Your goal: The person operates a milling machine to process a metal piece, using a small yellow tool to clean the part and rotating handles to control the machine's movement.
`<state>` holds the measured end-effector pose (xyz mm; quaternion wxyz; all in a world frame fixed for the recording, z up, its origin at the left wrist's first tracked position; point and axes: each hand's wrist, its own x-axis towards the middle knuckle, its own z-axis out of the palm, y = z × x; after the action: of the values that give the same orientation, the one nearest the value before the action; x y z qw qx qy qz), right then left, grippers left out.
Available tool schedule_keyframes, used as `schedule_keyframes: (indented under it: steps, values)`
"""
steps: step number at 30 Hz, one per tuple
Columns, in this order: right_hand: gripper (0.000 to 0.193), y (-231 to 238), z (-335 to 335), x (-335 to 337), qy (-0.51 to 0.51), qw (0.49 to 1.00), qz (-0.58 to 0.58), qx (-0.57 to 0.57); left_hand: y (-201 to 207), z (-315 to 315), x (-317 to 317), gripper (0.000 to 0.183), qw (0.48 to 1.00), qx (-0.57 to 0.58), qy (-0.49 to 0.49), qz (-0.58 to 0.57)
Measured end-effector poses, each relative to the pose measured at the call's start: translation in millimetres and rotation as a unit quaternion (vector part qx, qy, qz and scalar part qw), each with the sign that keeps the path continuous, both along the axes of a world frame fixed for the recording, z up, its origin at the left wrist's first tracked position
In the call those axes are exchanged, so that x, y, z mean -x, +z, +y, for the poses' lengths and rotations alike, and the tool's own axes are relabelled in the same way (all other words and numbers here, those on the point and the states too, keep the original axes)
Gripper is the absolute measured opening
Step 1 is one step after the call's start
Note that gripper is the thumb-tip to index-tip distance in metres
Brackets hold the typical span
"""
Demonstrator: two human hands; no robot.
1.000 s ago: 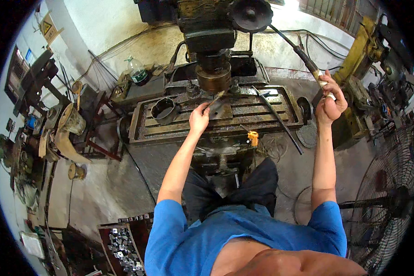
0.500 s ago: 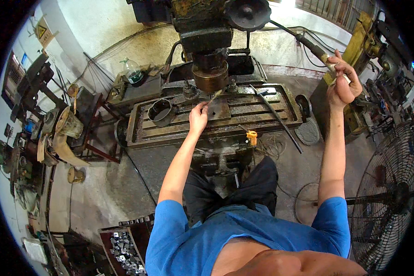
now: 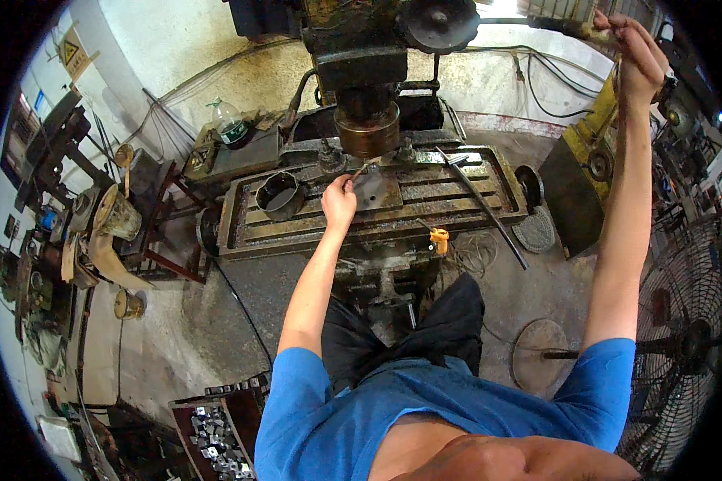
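Observation:
My left hand (image 3: 340,202) is closed around the thin handle of a small brush (image 3: 364,169). The brush's tip reaches just under the round brownish cutter head (image 3: 368,130) of a dark milling machine, close above the slotted worktable (image 3: 441,189). Up at the far right, my raised right hand (image 3: 640,62) has its fingers curled at the pale end of a long lever (image 3: 537,23). This lever comes out of the machine's round hub (image 3: 436,26). Left of the brush, a dark metal pot (image 3: 280,197) with dark liquid sits on the worktable.
A long metal bar (image 3: 489,207) lies slanting over the worktable's right front edge. A yellow-orange tool (image 3: 439,240) hangs at the front. The large fan (image 3: 682,353) stands close by my right arm. A tray of small metal parts (image 3: 217,441) is at lower left.
My right hand has swung the lever upward and outward, from slanting down to nearly level. My left hand has shifted slightly left with the brush.

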<state>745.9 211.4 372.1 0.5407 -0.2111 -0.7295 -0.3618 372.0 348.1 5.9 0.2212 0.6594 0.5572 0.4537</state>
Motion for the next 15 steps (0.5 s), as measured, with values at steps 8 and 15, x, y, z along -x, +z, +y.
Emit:
schedule_keyframes:
  steps: [8, 15]
  values:
    - [0.046, -63.7, -32.6, 52.2, 0.102, 0.950, 0.291, 0.044, 0.9, -16.4, 60.0, 0.023, 0.997, -0.064, -0.008, -0.039]
    - [0.030, -373.3, -62.2, 96.3, 0.117, 0.658, 0.406, 0.624, 18.2, -10.3, 128.9, 0.023, 0.968, -0.117, 0.139, 0.172]
